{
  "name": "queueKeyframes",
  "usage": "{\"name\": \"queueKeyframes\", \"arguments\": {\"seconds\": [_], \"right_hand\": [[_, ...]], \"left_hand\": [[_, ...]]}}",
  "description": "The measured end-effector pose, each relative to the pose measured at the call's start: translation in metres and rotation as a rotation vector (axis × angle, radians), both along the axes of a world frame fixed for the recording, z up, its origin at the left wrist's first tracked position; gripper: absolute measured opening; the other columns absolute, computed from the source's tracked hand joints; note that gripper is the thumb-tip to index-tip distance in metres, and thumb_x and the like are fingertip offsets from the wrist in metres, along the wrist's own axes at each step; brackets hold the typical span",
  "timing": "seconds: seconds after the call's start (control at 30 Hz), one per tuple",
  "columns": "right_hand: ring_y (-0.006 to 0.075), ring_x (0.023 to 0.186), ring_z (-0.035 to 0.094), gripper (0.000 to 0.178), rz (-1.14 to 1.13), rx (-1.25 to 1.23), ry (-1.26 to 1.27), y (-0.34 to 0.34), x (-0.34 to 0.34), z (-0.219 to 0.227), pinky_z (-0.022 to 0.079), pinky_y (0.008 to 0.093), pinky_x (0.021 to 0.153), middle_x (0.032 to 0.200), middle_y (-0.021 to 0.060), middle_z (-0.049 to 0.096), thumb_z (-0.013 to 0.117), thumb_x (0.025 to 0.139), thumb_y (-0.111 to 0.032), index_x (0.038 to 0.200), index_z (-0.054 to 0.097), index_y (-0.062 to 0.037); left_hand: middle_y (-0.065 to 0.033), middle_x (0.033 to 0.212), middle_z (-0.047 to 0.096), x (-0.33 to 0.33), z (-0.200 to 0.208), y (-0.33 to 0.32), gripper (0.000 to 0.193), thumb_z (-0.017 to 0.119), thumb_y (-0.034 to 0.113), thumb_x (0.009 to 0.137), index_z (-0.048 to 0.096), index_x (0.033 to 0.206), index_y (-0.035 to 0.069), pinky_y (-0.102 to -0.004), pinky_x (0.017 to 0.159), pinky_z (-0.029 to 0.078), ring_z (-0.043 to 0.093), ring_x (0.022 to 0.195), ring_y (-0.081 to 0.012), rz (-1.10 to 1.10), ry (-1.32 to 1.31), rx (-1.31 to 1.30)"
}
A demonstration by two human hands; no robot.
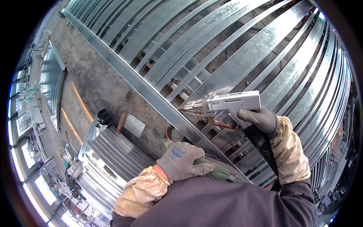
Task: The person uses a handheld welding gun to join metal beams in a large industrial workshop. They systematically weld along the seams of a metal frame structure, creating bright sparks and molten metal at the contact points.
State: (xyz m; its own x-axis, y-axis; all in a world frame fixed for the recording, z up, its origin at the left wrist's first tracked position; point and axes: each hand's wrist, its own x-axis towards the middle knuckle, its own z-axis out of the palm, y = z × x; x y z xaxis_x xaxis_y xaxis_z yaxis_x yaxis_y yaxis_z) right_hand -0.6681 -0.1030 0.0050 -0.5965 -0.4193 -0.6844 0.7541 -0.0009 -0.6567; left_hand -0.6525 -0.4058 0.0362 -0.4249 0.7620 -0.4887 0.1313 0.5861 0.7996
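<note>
Grey-gloved, the right hand (261, 120) is closed round the handle of a silver gun (235, 100), boxy-bodied with a brass fitting (210, 121) and red hose (226, 126) beneath, its tip at the rail (145, 86) of a slatted metal frame (245, 53) (contact cannot be confirmed), while the left hand (184, 160), likewise gloved, is curled round a green hose (221, 173).

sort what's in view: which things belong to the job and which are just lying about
In use:
grey gun, in the right hand, tip by the metal rail
green hose, in the left hand

Apparently lying about:
two orange-brown strips
flat metal sheet
stacked metal lengths
</note>
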Motion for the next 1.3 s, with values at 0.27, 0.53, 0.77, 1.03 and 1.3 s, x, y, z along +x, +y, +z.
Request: {"name": "queueKeyframes", "arguments": {"seconds": [0.27,0.53,0.77,1.03,1.3], "right_hand": [[0.0104,0.080,0.062,0.044,-0.040,-0.083,-0.033,-0.001,-0.002,0.001,0.052,0.0248,0.064,0.093,0.0073,0.067,0.064,0.096,-0.031,0.125,0.057,0.0008],[0.0113,0.085,0.061,0.043,0.004,-0.087,0.056,0.000,-0.001,0.000,0.050,0.0266,0.072,0.094,0.0073,0.067,0.062,0.098,-0.030,0.127,0.057,0.0001],[0.0117,0.081,0.064,0.042,-0.005,-0.052,0.032,-0.001,-0.002,0.011,0.051,0.0270,0.072,0.089,0.0070,0.069,0.063,0.097,-0.030,0.127,0.058,-0.0010],[0.0129,0.081,0.065,0.042,-0.046,-0.069,0.029,0.001,0.005,0.008,0.052,0.0271,0.069,0.091,0.0071,0.069,0.065,0.096,-0.028,0.128,0.058,-0.0008],[0.0140,0.083,0.064,0.041,-0.034,-0.107,0.029,0.003,0.008,0.008,0.051,0.0285,0.073,0.093,0.0076,0.067,0.064,0.097,-0.029,0.126,0.058,-0.0005]], "left_hand": [[-0.0139,0.071,0.061,0.000,-0.004,0.001,0.045,0.069,0.048,0.084,0.065,0.077,0.004,-0.0440,0.065,0.044,0.060,0.071,-0.0334,-0.015,0.005,0.002],[-0.0130,0.071,0.062,-0.002,0.001,0.003,0.044,0.070,0.049,0.083,0.065,0.076,0.006,-0.0442,0.065,0.043,0.060,0.071,-0.0328,-0.013,0.001,-0.019],[-0.0116,0.070,0.062,-0.002,0.002,0.004,0.042,0.071,0.047,0.082,0.065,0.075,0.006,-0.0433,0.064,0.043,0.060,0.070,-0.0320,-0.021,0.007,-0.037],[-0.0118,0.071,0.063,-0.001,0.000,0.003,0.042,0.072,0.048,0.081,0.066,0.076,0.006,-0.0438,0.066,0.045,0.062,0.071,-0.0324,-0.026,0.023,-0.033],[-0.0126,0.070,0.063,-0.003,0.002,0.004,0.043,0.072,0.048,0.081,0.066,0.077,0.006,-0.0441,0.067,0.046,0.062,0.072,-0.0331,-0.029,-0.005,-0.041]]}}
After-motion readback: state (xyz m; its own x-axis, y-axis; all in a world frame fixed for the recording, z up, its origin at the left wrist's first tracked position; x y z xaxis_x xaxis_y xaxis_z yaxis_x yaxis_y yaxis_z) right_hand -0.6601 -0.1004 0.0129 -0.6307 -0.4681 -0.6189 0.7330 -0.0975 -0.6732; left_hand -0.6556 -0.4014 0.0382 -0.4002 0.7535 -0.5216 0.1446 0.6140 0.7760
